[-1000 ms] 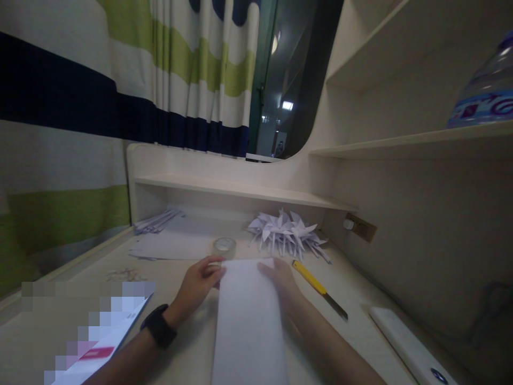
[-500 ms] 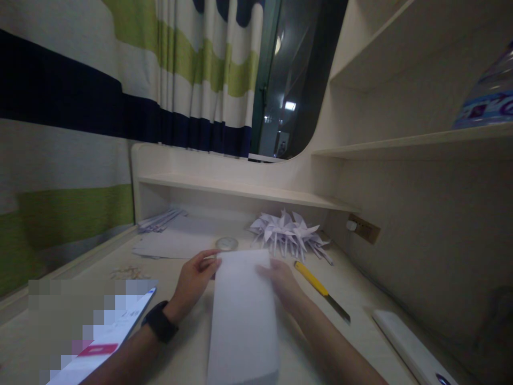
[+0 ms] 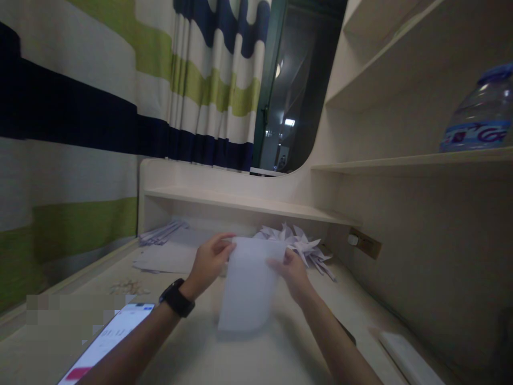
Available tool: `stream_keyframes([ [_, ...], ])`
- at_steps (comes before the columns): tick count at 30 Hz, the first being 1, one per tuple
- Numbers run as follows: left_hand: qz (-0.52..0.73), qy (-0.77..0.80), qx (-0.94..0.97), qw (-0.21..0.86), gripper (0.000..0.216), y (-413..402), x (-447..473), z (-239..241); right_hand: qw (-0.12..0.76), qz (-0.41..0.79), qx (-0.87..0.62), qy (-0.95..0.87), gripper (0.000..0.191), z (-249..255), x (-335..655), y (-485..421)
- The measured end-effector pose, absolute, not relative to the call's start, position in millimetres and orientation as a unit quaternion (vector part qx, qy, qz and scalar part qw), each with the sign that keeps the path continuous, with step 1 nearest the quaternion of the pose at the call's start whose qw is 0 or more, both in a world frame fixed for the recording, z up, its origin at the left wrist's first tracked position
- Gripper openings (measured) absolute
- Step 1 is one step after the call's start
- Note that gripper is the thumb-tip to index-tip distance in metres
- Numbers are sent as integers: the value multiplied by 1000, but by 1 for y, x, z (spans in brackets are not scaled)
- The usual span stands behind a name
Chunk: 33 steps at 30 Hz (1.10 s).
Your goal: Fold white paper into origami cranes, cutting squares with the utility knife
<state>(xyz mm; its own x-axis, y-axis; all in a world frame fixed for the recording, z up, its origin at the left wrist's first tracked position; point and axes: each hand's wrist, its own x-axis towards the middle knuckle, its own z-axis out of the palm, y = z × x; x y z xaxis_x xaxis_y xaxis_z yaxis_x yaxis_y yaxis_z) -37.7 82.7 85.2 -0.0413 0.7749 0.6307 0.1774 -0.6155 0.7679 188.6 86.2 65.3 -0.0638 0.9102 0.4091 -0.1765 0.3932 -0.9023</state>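
Note:
A white sheet of paper (image 3: 250, 289) is held up over the desk between my two hands. My left hand (image 3: 212, 262) pinches its upper left corner, with a black watch on the wrist. At the upper right edge, my right hand (image 3: 292, 272) grips the sheet between thumb and fingers. The paper hangs tilted, and its lower edge appears lifted off the desk. Behind the right hand lies a pile of paper pinwheels (image 3: 304, 243), partly covered by the sheet. My right forearm hides most of the utility knife, leaving only the dark blade tip (image 3: 348, 334) showing.
Flat white paper (image 3: 168, 256) and a stack of folded strips (image 3: 162, 233) lie at the back left. Small pale bits (image 3: 130, 287) and a lit phone (image 3: 116, 334) are nearer. A white slab-like object (image 3: 406, 355) lies right. A bottle (image 3: 479, 115) stands on the shelf.
Both hands have raised the sheet and shifted slightly right. Its lower edge has come up into view. The round object behind it is now hidden, and my right forearm covers the knife's yellow handle.

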Motion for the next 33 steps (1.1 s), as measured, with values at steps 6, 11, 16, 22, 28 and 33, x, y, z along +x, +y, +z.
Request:
stream_keyframes([
  [6, 609, 343, 687, 200, 29, 100, -31, 101, 606, 458, -287, -583, 41, 75, 199, 112],
  [11, 592, 334, 701, 215, 27, 105, -31, 103, 626, 463, -281, -561, 36, 75, 199, 124],
  [16, 576, 361, 697, 227, 24, 100, -32, 108, 621, 468, -284, -561, 30, 73, 198, 123],
  [22, 589, 373, 681, 226, 17, 97, -32, 109, 616, 477, -281, -561, 29, 74, 196, 121],
  [28, 596, 360, 687, 206, 19, 94, -31, 110, 626, 492, -264, -545, 30, 81, 193, 114],
  [33, 598, 355, 686, 213, 17, 95, -31, 110, 634, 487, -279, -532, 29, 83, 193, 112],
])
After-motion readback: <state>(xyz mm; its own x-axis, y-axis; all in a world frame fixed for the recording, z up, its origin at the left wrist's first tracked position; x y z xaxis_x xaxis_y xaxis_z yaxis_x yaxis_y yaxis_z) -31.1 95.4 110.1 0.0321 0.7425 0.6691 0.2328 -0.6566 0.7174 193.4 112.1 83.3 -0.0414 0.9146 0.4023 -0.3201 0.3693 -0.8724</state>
